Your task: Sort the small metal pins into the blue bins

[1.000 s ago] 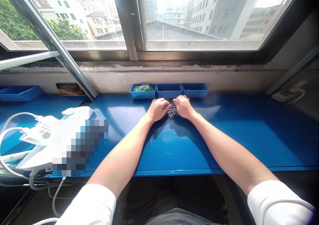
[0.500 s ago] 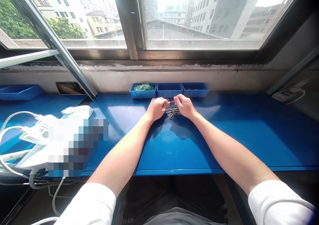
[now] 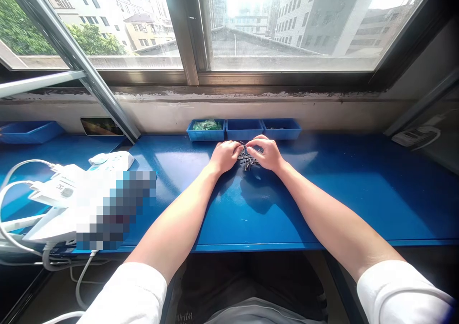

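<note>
my feed: skinny, shiny dark metal pieces (image 3: 246,164), heaped
left hand (image 3: 224,156) curled, right hand (image 3: 269,154) looser; can't tell what's gripped

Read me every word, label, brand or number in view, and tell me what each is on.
Pale lettering on the dark clothing at the lap: blurred, perhaps "WAI-N", not certain.
Small markings on the white plug adapter: too small to read.
I can make out no other text.
</note>
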A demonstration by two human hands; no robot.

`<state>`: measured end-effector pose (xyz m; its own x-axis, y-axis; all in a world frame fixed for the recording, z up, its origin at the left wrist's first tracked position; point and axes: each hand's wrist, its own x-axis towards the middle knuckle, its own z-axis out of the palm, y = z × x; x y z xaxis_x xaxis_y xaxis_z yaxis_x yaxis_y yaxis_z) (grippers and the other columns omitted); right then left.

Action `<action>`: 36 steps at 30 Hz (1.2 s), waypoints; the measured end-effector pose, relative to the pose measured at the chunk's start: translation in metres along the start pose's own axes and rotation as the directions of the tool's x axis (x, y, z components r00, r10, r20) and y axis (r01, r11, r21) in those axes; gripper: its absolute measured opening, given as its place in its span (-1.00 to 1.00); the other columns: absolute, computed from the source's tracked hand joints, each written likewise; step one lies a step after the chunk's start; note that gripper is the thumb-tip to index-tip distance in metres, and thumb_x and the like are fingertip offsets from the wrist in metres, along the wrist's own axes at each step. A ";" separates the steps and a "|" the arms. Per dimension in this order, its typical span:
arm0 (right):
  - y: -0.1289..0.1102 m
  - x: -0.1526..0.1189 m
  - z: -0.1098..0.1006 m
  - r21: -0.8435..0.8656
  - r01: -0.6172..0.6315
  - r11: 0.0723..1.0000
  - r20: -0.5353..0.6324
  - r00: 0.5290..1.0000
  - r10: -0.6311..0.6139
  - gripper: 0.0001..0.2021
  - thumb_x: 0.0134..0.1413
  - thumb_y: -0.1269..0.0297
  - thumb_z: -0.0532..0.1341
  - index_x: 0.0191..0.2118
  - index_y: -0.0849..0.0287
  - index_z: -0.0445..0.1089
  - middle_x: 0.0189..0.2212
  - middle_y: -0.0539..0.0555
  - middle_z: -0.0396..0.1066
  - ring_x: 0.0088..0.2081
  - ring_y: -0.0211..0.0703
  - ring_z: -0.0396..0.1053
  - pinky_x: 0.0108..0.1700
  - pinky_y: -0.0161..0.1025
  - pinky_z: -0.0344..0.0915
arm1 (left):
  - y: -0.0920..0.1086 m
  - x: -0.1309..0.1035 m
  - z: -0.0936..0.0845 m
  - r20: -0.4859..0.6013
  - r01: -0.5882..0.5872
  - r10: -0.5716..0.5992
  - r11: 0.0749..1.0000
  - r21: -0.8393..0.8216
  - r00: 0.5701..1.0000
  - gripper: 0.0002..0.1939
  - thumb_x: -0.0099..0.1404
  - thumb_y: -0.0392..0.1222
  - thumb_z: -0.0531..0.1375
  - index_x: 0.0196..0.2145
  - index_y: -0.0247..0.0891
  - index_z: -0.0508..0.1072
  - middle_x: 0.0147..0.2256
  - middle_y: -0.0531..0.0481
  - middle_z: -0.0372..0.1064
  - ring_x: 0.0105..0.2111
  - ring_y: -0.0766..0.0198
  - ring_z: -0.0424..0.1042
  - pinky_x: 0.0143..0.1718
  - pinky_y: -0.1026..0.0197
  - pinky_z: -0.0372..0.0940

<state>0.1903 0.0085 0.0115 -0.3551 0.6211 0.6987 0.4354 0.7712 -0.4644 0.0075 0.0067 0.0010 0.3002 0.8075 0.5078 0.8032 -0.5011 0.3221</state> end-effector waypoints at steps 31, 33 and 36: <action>0.032 0.006 -0.006 -0.628 -0.475 0.616 0.026 0.779 0.627 -0.25 0.03 0.02 0.05 0.32 0.13 -0.16 0.36 0.03 -0.29 0.15 0.24 -0.06 0.10 0.14 0.04 | -0.004 0.000 0.002 0.092 0.164 -0.170 0.984 0.071 0.981 -0.65 0.28 -0.06 0.06 -0.08 -0.27 0.44 -0.08 -0.13 0.43 -0.09 0.12 0.40 -0.05 0.16 0.28; 0.032 0.006 -0.005 -0.633 -0.470 0.615 0.029 0.779 0.626 -0.25 0.05 0.02 0.03 0.33 0.13 -0.18 0.36 0.03 -0.30 0.16 0.24 -0.07 0.11 0.14 0.04 | -0.005 0.000 0.003 0.092 0.156 -0.163 0.985 0.078 0.982 -0.66 0.28 -0.06 0.06 -0.09 -0.27 0.44 -0.09 -0.13 0.44 -0.09 0.12 0.40 -0.05 0.17 0.28; 0.035 0.006 -0.004 -0.629 -0.476 0.614 0.025 0.778 0.628 -0.24 0.04 0.01 0.04 0.33 0.10 -0.19 0.36 0.04 -0.32 0.16 0.24 -0.07 0.11 0.16 0.04 | -0.005 0.000 0.003 0.094 0.152 -0.159 0.985 0.085 0.983 -0.66 0.27 -0.06 0.06 -0.09 -0.26 0.45 -0.09 -0.12 0.44 -0.09 0.12 0.40 -0.05 0.17 0.27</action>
<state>0.2069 0.0389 0.0013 -0.0230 0.9709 0.2384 0.9571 0.0903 -0.2754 0.0052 0.0100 -0.0035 0.2152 0.9026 0.3728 0.8803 -0.3446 0.3260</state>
